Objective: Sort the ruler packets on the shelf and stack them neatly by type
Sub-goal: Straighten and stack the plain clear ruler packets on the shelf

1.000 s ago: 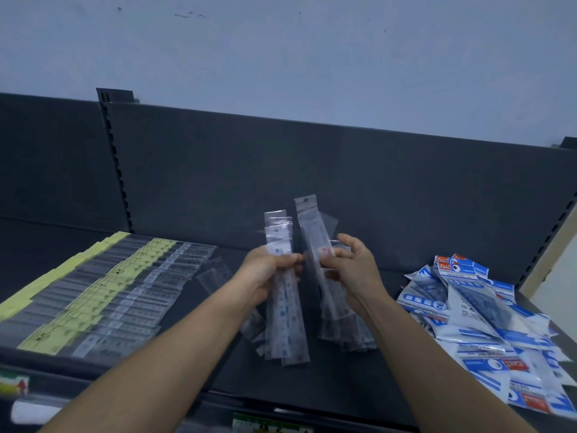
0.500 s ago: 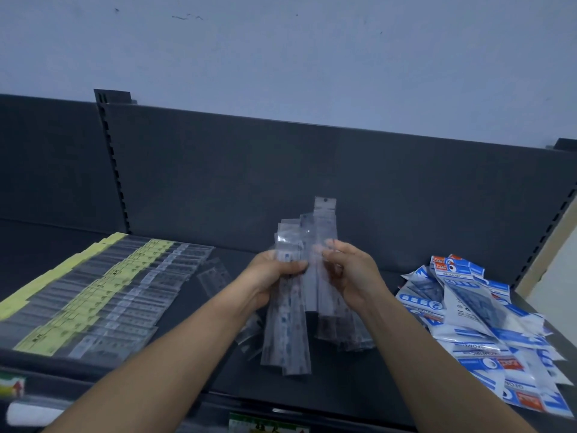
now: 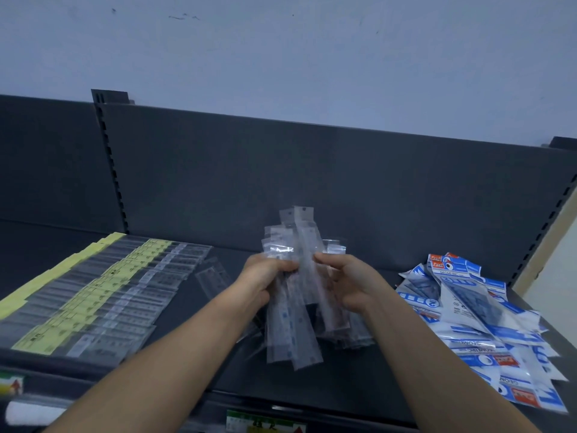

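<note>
Clear packets [image 3: 293,323] in both hands, over middle of shelf [image 3: 359,379]. Long side stands up. Bottoms low near shelf; touching or not, cannot tell. Left hand [image 3: 265,282] grips bunch from left. Right hand [image 3: 349,282] pinches it from right. Hands close, bunch between them. Tops not even: one sticks up higher. Yellow row [image 3: 93,295] lies flat, far left, nearer left hand. Blue heap [image 3: 477,326] on right, nearer right hand. Guess: make bunch even, then lay flat.
</note>
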A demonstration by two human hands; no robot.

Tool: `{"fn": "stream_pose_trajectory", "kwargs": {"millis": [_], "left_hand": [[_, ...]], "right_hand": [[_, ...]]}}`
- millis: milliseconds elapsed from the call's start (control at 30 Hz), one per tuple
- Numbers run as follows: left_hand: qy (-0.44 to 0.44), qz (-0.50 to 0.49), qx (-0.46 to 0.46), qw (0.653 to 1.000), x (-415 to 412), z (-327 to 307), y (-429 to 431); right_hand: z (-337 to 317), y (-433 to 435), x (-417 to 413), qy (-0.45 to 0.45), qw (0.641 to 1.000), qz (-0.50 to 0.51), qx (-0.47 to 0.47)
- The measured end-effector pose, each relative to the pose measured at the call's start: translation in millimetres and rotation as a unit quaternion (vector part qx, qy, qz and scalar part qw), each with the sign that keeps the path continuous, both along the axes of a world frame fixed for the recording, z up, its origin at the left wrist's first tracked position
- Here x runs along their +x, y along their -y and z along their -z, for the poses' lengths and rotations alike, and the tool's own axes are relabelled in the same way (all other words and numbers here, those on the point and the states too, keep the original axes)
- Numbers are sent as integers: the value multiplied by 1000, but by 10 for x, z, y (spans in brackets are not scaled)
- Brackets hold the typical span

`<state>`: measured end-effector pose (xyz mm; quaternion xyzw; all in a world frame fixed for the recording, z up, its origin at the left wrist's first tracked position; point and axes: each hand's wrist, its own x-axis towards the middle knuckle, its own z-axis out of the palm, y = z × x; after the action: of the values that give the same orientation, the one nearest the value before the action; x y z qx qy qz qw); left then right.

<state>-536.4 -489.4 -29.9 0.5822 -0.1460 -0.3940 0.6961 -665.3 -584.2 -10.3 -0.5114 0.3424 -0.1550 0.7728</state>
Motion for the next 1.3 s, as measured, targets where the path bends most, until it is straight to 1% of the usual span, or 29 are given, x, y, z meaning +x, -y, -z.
{"fn": "stream_pose_trajectory", "kwargs": {"millis": [67, 133, 200, 267, 333, 400, 467, 533, 567, 600, 633, 667, 700, 733, 767, 800, 833, 967, 1100, 1167, 1233, 1267, 1300], "left_hand": [[27, 38, -7, 999, -51, -2, -18], [33, 61, -14, 997, -97, -18, -21], [31, 64, -23, 997, -104, -37, -12], [30, 62, -22, 997, -70, -46, -2], [25, 60, -17, 998, -37, -43, 0], [22, 53, -15, 998, -25, -39, 0], [20, 46, -22, 998, -21, -41, -5], [7, 30, -28, 999, -19, -56, -22], [-3, 19, -30, 999, -7, -60, -24], [-13, 10, -32, 999, 3, -69, -24], [-25, 2, -36, 999, 8, -86, -23], [-35, -3, -43, 998, 8, -100, -21], [-45, -7, -50, 998, 11, -107, -12], [-52, -9, -59, 997, 11, -112, -1], [-57, -9, -70, 996, 9, -121, 1], [-60, -9, -78, 995, 1, -136, -3], [-62, -11, -86, 994, 0, -147, -3], [-81, -31, -110, 990, 11, -145, -1], [-87, -15, -129, 988, -12, -161, -22], [-56, -14, -96, 994, 23, -163, -37], [3, -40, -46, 998, 113, -117, -46], [51, -59, -14, 997, 170, -83, -58], [129, -76, 39, 988, 235, -44, -80]], "right_hand": [[-1, -22, 27, 2, 1000, 22, -16], [12, -30, 62, 9, 997, 77, -25], [33, -10, 70, 15, 989, 142, -49], [78, 42, 46, 7, 975, 194, -105], [120, 80, -3, -34, 956, 215, -196], [179, 134, -49, -112, 923, 205, -305], [260, 176, -66, -193, 885, 166, -390], [357, 210, -52, -266, 825, 140, -479], [376, 204, -40, -275, 795, 147, -520], [358, 170, -27, -250, 783, 163, -546], [303, 114, -18, -186, 805, 172, -537], [230, 46, -3, -117, 849, 157, -491], [148, -16, 15, -65, 895, 114, -426], [74, -78, 27, -49, 928, 52, -366], [27, -123, 35, -66, 939, -10, -337], [12, -146, 43, -88, 937, -60, -331], [24, -151, 55, -101, 933, -85, -335], [86, -191, 119, -84, 933, -80, -340], [144, -222, 143, -52, 933, -79, -348], [150, -221, 142, -39, 932, -58, -357], [161, -185, 146, -58, 926, -18, -372], [174, -151, 154, -76, 922, 4, -380], [187, -111, 159, -93, 915, 26, -392]]}}
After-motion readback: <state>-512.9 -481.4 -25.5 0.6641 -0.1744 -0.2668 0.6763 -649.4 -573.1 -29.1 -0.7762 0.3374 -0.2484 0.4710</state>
